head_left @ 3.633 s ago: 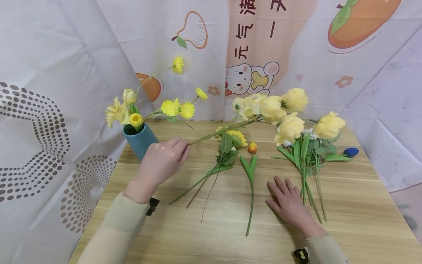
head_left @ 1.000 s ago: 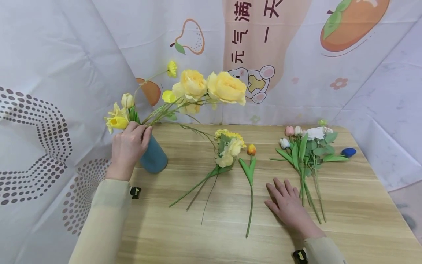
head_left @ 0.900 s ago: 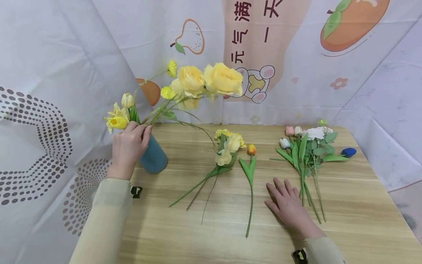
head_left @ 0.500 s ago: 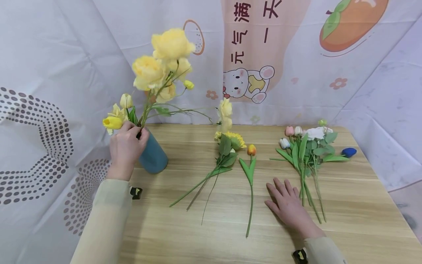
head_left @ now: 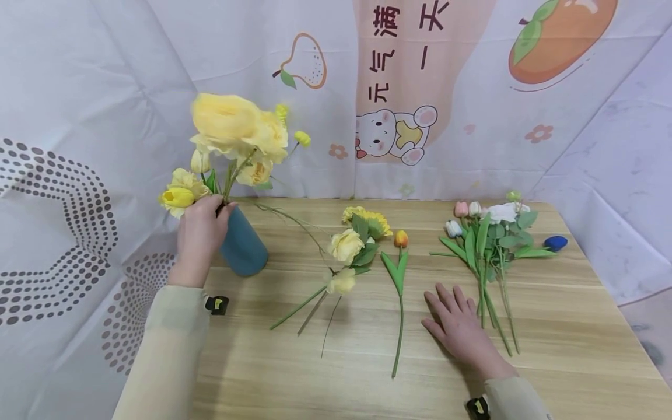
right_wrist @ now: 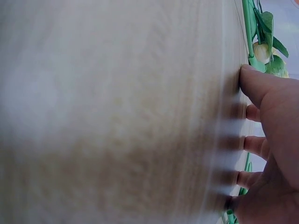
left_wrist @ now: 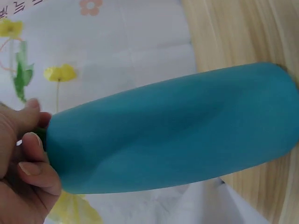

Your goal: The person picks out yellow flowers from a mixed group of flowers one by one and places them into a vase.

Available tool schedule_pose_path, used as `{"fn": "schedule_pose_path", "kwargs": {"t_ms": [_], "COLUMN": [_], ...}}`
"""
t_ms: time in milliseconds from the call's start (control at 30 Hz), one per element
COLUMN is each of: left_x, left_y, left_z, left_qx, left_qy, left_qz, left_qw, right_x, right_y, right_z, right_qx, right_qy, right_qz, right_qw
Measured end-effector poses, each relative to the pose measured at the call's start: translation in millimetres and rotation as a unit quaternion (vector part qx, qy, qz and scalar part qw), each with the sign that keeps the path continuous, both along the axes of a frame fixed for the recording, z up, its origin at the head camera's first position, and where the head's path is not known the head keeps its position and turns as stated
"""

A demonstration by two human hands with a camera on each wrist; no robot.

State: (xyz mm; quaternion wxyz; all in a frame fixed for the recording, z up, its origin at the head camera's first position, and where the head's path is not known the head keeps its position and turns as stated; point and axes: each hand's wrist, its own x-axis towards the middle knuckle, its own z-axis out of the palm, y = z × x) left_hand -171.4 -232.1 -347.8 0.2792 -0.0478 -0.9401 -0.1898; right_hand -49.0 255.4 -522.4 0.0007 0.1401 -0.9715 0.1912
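White cloth printed with fruit and cartoon motifs (head_left: 231, 23) hangs beyond both hands, and a pale wood-grain table (head_left: 325, 385) spreads beneath them. Just past the left hand (head_left: 202, 230) stands a smooth, teal-blue, cylindrical vase (head_left: 244, 245), its mouth at the fingertips. Rising from there, above that hand, is a large, pale-yellow artificial rose spray on green stems (head_left: 231, 122); the left thumb and fingers pinch its stem at the rim, though how far down it reaches is hidden. One thin branch, seemingly part of it, arches down between the hands and ends in two pale blooms (head_left: 346, 246) near a yellow sunflower with dark-green leaves (head_left: 377, 221). The spray looks light but top-heavy — soft petals that would crush, a springy stem that should bend without breaking — so the low, bare stem seems the best hold. The vase's sleek wall might slip under a loose grip. Beyond the right hand (head_left: 462, 329), which rests spread on the table grasping nothing, lies a mixed bundle of white and pink flowers with green stems (head_left: 485, 245). Left of that hand is a single orange tulip with green leaves (head_left: 400, 280); farther right, a small blue tulip head (head_left: 555, 242).
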Motion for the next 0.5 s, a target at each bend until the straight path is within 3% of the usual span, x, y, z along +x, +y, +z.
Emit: {"fn": "schedule_pose_path", "kwargs": {"t_ms": [167,400,500], "left_x": [-0.7,2.1,2.9], "left_y": [1.3,4.7,5.6], "left_z": [4.3,11.9,12.5], "left_qx": [0.0,0.023,0.018], "left_qy": [-0.017,-0.089,-0.082], "left_qz": [0.011,0.019,0.01], "left_qw": [0.9998,0.9956,0.9964], "right_x": [0.4,-0.1,0.0], "right_y": [-1,0,1], "right_z": [-1.0,-1.8,-2.9], "right_qx": [-0.002,-0.001,0.0], "right_qy": [0.005,0.001,0.002], "right_qz": [0.003,0.004,0.003], "right_qw": [1.0,1.0,1.0]}}
